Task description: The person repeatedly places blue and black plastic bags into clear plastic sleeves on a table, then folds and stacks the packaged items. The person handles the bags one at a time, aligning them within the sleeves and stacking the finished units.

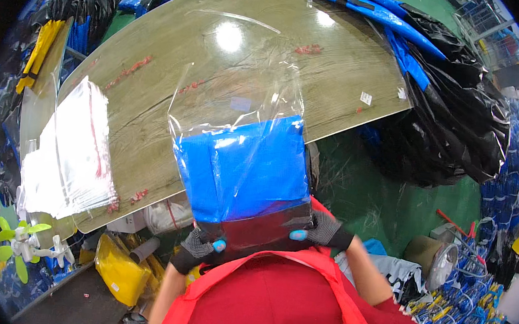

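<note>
A folded blue tarp [252, 167] with a dark lower band sits inside a clear plastic bag [240, 106], whose loose far end stretches over the table. My left hand [200, 249], in a dark glove with a blue thumb tip, grips the near left corner. On the near right corner my right hand [323, 230] has a matching hold, its thumb lying on top. The fingers of both hands are tucked under the package, out of sight. The package is held close to my body, past the table's near edge.
The wood-patterned table [158, 107] curves across the view. White glossy plastic sheets [74, 149] lie at its left end, beside a small green-bladed fan [23, 241]. Black and blue sheeting [448, 112] hangs over the right end. Yellow material [121, 271] sits below left.
</note>
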Demonstrator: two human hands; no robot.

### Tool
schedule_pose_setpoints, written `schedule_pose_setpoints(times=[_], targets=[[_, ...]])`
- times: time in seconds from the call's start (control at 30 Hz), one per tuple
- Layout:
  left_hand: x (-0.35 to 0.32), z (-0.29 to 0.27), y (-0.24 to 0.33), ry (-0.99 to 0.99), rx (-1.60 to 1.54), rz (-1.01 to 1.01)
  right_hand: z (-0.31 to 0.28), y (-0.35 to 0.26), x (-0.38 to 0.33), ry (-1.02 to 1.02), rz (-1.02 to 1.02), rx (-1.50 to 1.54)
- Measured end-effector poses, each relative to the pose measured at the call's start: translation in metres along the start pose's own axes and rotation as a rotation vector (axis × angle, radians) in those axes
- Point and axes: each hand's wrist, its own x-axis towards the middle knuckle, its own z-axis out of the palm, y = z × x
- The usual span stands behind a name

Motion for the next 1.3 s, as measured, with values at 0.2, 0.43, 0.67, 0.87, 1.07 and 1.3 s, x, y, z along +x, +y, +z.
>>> schedule_pose_setpoints(times=[0.2, 0.43, 0.67, 0.87, 1.07, 1.3], targets=[[0.066, -0.066, 0.096, 0.414, -0.220, 0.547, -0.077, -0.042, 0.079, 0.359, -0.580, 0.079], [0.015, 0.008, 0.004, 0.287, -0.127, 0.264, 0.039, 0.024, 0.022, 0.207, -0.487, 0.386], [0.063, -0.016, 0.033, 0.252, -0.569, 0.473, -0.024, -0.034, 0.052, 0.526, -0.704, 0.213], [0.116, 0.023, 0.132, 0.273, 0.431, 0.662, -0.013, -0.155, 0.061, 0.453, -0.955, 0.482], [0.012, -0.003, 0.258, 0.871, 1.042, 1.146, -0.066, -0.206, 0.013, 0.516, -1.309, -0.515], [0.060, -0.053, 0.308, 0.910, 1.026, 0.916, -0.081, -0.204, 0.031, 1.205, -1.368, -0.759]])
